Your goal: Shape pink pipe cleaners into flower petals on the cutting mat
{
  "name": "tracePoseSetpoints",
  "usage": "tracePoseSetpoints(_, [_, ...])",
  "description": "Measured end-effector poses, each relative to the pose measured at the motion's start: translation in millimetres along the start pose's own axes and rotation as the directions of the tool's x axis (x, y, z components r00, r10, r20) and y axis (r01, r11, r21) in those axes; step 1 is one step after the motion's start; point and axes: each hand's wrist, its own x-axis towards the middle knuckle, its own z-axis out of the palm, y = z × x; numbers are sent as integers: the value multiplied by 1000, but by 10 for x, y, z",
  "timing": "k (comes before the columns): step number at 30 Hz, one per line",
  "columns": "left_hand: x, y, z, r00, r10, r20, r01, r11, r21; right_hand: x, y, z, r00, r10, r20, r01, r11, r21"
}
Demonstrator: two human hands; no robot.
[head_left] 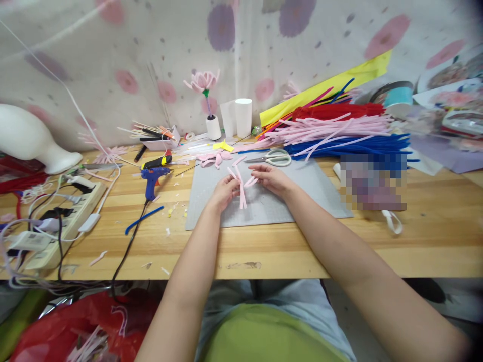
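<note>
Both my hands rest over a grey cutting mat [309, 198] on a wooden table. My left hand [223, 193] pinches a small bundle of pink pipe cleaners [241, 193] whose ends hang down toward me. My right hand [272, 178] grips the other end of the same pink pieces, which fan out between the two hands. White-handled scissors [273, 158] lie just beyond my right hand on the mat's far edge. Several finished pink petal shapes [215, 157] lie at the mat's far left corner.
A blue glue gun [153, 177] stands left of the mat, its black cord trailing off the table edge. A power strip [64, 213] with plugs sits far left. Piles of blue, pink and red pipe cleaners [350, 133] lie at the back right. A pink flower [204, 83] stands in a white spool.
</note>
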Motion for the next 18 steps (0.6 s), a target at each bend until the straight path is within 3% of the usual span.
tracePoseSetpoints(5, [32,-19,31,989,109,-97,-104,993,50,-1,-76,-97,995,-78,-68,77,997,-17])
tracePoseSetpoints(11, [44,-52,88,974,170,-152,-146,977,156,9,-79,-6,977,-194,-93,184,977,-109])
tracePoseSetpoints(18, [97,-114,16,941,327,-87,-282,899,334,21,-74,101,877,-460,-141,402,861,-310])
